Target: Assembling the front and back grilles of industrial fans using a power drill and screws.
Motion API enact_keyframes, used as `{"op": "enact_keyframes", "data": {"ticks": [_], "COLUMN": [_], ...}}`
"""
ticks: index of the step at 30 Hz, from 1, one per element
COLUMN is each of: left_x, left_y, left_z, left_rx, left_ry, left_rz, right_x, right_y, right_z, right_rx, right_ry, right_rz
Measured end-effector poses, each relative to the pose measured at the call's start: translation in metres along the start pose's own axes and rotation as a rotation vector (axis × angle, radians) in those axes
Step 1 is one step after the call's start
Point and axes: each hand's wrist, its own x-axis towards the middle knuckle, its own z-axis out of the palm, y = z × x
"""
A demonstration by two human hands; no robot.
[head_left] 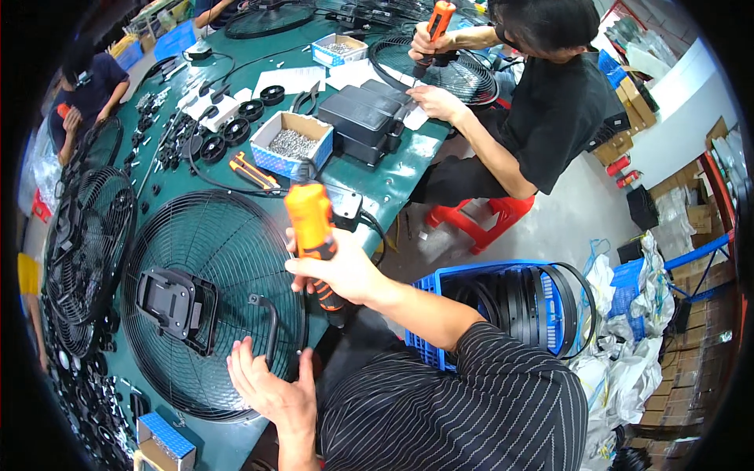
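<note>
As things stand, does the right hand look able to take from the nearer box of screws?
Probably not freely: the right hand is wrapped around an orange power tool. The box of screws sits open just beyond, so the occupied grip seems the main obstacle.

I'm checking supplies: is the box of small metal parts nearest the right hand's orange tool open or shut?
Open: no lid covers the box, and the small metal parts show inside from above.

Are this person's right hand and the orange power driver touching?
Touching. The head view shows the right hand wrapped around the orange power driver, its body rising above the grip.
</note>
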Motion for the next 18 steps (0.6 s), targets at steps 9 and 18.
{"op": "enact_keyframes", "data": {"ticks": [9,18], "left_x": [-0.043,-0.091], "left_y": [-0.192,-0.346], "left_z": [-0.156,-0.235], "left_rx": [0.721,0.662], "left_ry": [0.292,-0.602], "left_rz": [-0.22,-0.765], "right_x": [-0.041,-0.022], "right_y": [-0.016,-0.035], "right_z": [-0.013,-0.005], "right_rx": [-0.16,-0.305], "right_ry": [-0.176,-0.129], "right_rz": [-0.565,-0.777]}}
